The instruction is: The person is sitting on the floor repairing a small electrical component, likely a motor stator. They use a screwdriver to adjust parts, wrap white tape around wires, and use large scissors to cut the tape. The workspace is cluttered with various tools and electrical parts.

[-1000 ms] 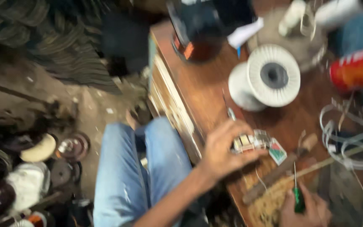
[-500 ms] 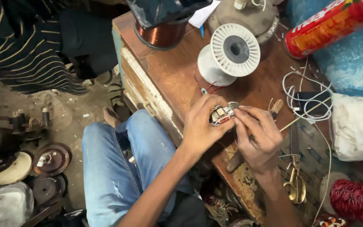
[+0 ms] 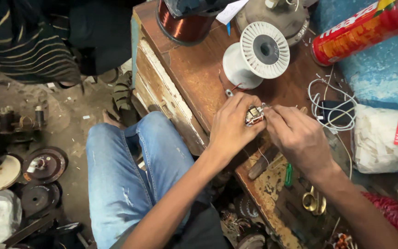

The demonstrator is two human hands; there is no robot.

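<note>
Pinching a small metal part point(image 3: 254, 115) below the white spool point(image 3: 256, 55), our left hand point(image 3: 231, 127) curls around it; our right hand point(image 3: 298, 136) fingertips press its edge.

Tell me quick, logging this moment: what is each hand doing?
Left hand: closed around the small wound metal part.
Right hand: fingertips pinched at that part's edge; cannot tell what they hold.
</note>
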